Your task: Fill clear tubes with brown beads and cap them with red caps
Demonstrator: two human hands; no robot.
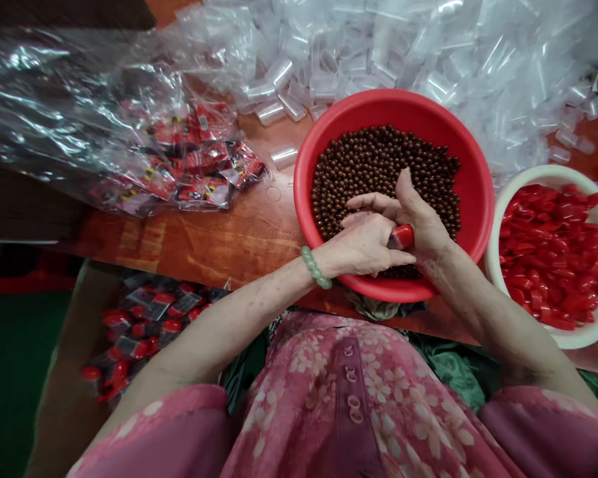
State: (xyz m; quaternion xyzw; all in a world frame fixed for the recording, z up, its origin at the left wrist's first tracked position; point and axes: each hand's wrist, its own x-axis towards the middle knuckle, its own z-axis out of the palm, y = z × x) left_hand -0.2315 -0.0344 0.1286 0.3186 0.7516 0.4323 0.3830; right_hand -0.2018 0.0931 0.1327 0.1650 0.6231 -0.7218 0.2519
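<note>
A red plastic bowl (471,172) full of small dark brown balls (379,159) stands on the wooden table's near edge. Both hands meet over its near side. My left hand (361,245), with a green bead bracelet at the wrist, is closed around a small tube that is mostly hidden in the fist. My right hand (418,216) presses a red cap (402,236) at the tube's end, thumb up and fingers curled over the left hand.
A white bowl (553,174) of red caps stands at the right. Clear plastic tubes (379,60) are heaped behind the bowls. Red printed packets (199,162) lie under crumpled clear film at the left. A cardboard box (144,325) below the table holds several red-capped filled tubes.
</note>
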